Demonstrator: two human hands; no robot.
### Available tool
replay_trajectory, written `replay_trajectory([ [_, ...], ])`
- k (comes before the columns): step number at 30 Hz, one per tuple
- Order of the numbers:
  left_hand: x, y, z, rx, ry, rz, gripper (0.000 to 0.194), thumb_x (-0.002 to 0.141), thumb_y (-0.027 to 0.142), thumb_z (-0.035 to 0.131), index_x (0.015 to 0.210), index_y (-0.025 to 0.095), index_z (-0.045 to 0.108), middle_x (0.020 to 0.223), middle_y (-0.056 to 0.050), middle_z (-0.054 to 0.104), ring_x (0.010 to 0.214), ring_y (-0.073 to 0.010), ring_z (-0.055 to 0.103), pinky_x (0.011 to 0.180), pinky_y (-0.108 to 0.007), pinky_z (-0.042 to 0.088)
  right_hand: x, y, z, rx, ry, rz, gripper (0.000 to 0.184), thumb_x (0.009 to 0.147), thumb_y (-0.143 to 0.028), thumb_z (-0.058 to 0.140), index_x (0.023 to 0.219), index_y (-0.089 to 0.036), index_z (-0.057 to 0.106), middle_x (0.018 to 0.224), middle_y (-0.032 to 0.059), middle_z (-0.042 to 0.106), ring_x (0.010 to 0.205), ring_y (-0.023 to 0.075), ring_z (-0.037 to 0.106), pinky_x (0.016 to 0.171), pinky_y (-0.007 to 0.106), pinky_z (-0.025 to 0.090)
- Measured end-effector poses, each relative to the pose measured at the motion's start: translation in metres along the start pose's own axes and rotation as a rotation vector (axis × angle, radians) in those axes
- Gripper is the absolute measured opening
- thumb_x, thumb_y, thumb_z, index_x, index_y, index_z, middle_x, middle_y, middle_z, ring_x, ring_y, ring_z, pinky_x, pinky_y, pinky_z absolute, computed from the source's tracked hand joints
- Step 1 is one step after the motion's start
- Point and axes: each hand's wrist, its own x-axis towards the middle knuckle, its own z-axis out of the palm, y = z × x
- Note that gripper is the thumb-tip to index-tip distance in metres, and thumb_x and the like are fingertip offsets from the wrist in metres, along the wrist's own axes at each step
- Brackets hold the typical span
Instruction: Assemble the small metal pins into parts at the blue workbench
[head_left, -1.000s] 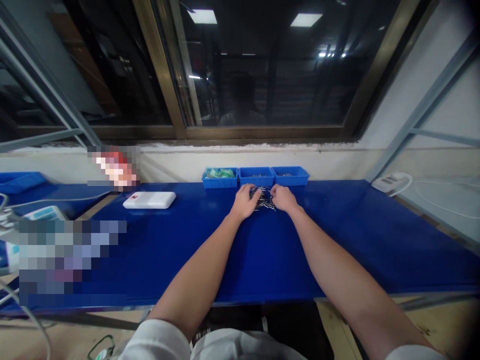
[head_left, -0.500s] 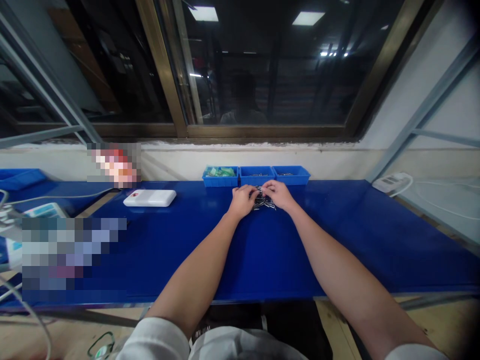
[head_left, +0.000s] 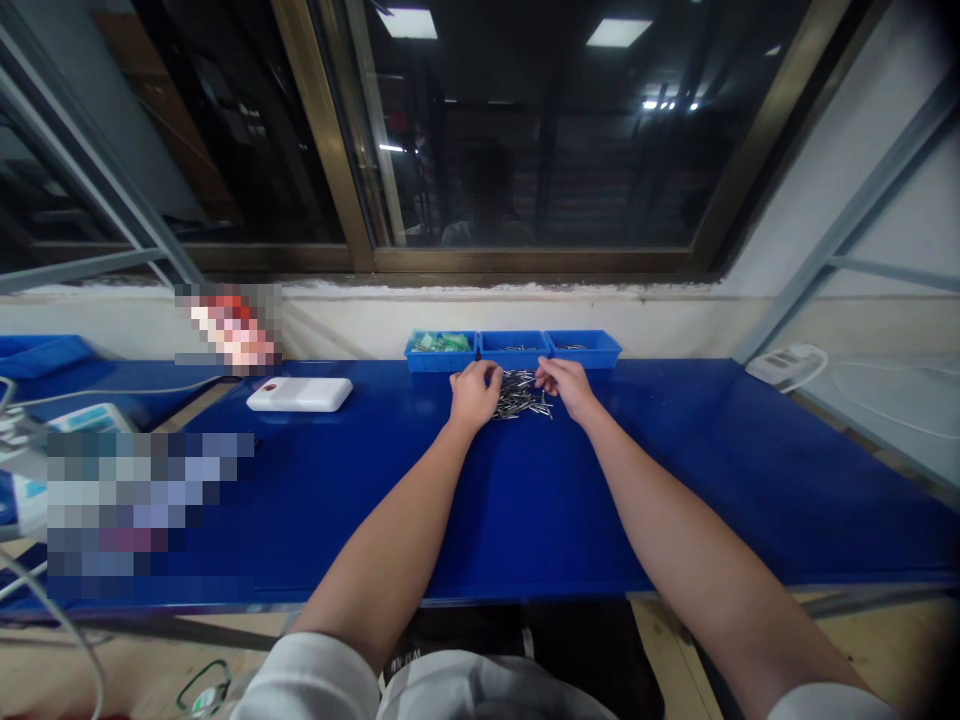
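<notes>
Metal pins (head_left: 519, 396) piled on blue counter (head_left: 525, 500), between left hand (head_left: 474, 394) and right hand (head_left: 566, 384). Three bins (head_left: 514, 348) behind. Fingers' grip: cannot tell, either hand.

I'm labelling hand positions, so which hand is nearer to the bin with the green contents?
Left. The left hand is in front of the bin, slightly to its right; the right hand is farther right, past the metal pieces.

Slim, dark and silvery metal fasteners (head_left: 517, 394), too small to tell screws from pins, lie loose in a tangled heap on the blue worktop (head_left: 525, 510), pointing every which way between the left hand (head_left: 477, 392) and right hand (head_left: 564, 384), some strays poking from its edges.
</notes>
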Motion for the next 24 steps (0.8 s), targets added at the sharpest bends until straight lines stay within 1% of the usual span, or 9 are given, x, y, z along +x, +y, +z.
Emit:
replay_trajectory([
  [5, 0.003, -0.008, -0.002, 0.043, 0.081, -0.108, 0.023, 0.089, 0.031, 0.042, 0.094, 0.020, 0.062, 0.094, -0.004, 0.067, 0.092, -0.0177, 0.060, 0.086, -0.031, 0.040, 0.002, 0.001, -0.004, -0.088, 0.081, 0.019, 0.058, 0.071, -0.072, 0.050, 0.055, -0.016, 0.057, 0.045, 0.0008, 0.052, 0.041, 0.0087, 0.044, 0.044, 0.022, 0.033],
  [8, 0.003, -0.009, -0.002, 0.060, 0.061, -0.135, 0.024, 0.089, 0.031, 0.041, 0.095, 0.020, 0.061, 0.096, -0.005, 0.067, 0.095, -0.0188, 0.060, 0.087, -0.032, 0.040, 0.003, 0.003, -0.005, -0.135, 0.100, 0.075, 0.062, 0.072, -0.075, 0.044, 0.053, -0.017, 0.056, 0.042, 0.0010, 0.050, 0.039, 0.0090, 0.043, 0.043, 0.022, 0.033],
  [11, 0.003, -0.009, -0.002, 0.066, 0.034, -0.129, 0.022, 0.088, 0.029, 0.043, 0.095, 0.020, 0.061, 0.098, -0.005, 0.067, 0.096, -0.0189, 0.060, 0.087, -0.032, 0.041, 0.005, 0.004, -0.004, -0.084, 0.049, 0.141, 0.063, 0.072, -0.075, 0.043, 0.057, -0.016, 0.057, 0.048, 0.0040, 0.056, 0.040, 0.0091, 0.044, 0.039, 0.022, 0.030],
  [13, 0.002, -0.010, -0.001, 0.071, 0.028, -0.118, 0.020, 0.087, 0.025, 0.043, 0.095, 0.020, 0.061, 0.098, -0.005, 0.067, 0.096, -0.0185, 0.060, 0.087, -0.031, 0.041, 0.006, 0.003, -0.004, -0.023, 0.035, 0.139, 0.063, 0.074, -0.074, 0.042, 0.066, -0.015, 0.060, 0.061, 0.0086, 0.064, 0.046, 0.0108, 0.050, 0.039, 0.021, 0.031],
  [15, 0.003, -0.011, 0.000, 0.071, 0.030, -0.107, 0.020, 0.086, 0.023, 0.044, 0.095, 0.020, 0.061, 0.098, -0.005, 0.067, 0.096, -0.0182, 0.060, 0.087, -0.031, 0.042, 0.006, 0.000, -0.007, 0.038, 0.058, 0.090, 0.062, 0.078, -0.071, 0.037, 0.083, -0.015, 0.063, 0.085, 0.0124, 0.070, 0.061, 0.0136, 0.058, 0.043, 0.021, 0.036],
  [17, 0.003, -0.012, 0.001, 0.064, 0.038, -0.106, 0.021, 0.086, 0.022, 0.044, 0.099, 0.020, 0.059, 0.099, -0.005, 0.067, 0.095, -0.0180, 0.061, 0.088, -0.032, 0.042, 0.005, -0.005, -0.011, 0.087, 0.092, 0.043, 0.061, 0.084, -0.065, 0.029, 0.109, -0.018, 0.058, 0.112, 0.0119, 0.065, 0.079, 0.0158, 0.062, 0.051, 0.022, 0.044],
  [19, 0.003, -0.014, 0.002, 0.054, 0.045, -0.120, 0.025, 0.086, 0.022, 0.043, 0.106, 0.019, 0.056, 0.098, -0.006, 0.067, 0.095, -0.0183, 0.061, 0.089, -0.033, 0.042, 0.003, -0.010, -0.017, 0.094, 0.132, 0.047, 0.061, 0.089, -0.059, 0.018, 0.131, -0.022, 0.042, 0.129, 0.0095, 0.056, 0.093, 0.0163, 0.061, 0.059, 0.024, 0.048],
  [21, 0.004, -0.015, 0.003, 0.048, 0.045, -0.133, 0.029, 0.086, 0.021, 0.043, 0.113, 0.018, 0.053, 0.098, -0.006, 0.067, 0.096, -0.0190, 0.061, 0.089, -0.033, 0.043, 0.002, -0.012, -0.021, 0.069, 0.176, 0.075, 0.065, 0.090, -0.057, 0.009, 0.140, -0.022, 0.030, 0.134, 0.0097, 0.052, 0.099, 0.0165, 0.060, 0.064, 0.025, 0.049],
  [24, 0.005, -0.018, 0.003, 0.059, 0.025, -0.140, 0.032, 0.086, 0.021, 0.042, 0.117, 0.018, 0.051, 0.101, -0.007, 0.067, 0.099, -0.0197, 0.060, 0.089, -0.032, 0.044, 0.004, -0.007, -0.025, 0.011, 0.221, 0.077, 0.071, 0.089, -0.058, 0.004, 0.138, -0.016, 0.034, 0.125, 0.0126, 0.058, 0.093, 0.0170, 0.062, 0.062, 0.025, 0.048],
])
